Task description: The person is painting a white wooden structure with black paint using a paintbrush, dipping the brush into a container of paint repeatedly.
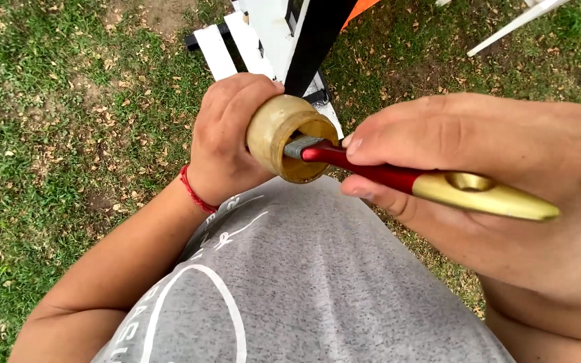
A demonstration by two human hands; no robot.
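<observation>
Now the left hand (226, 138) wraps a round tan jar (290, 138); the right hand (492, 181) pinches a glossy red-and-gold brush (425, 183).

Patchy grass (68, 101) all around; white slats (237, 44) and black board (317, 33) at twelve o'clock; grey shirt (304, 282) at six.

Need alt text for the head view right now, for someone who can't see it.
Right hand holds a red and gold brush, its head dipped inside a small tan jar gripped by the left hand. Below is grass; a black and white frame stands ahead.
</observation>
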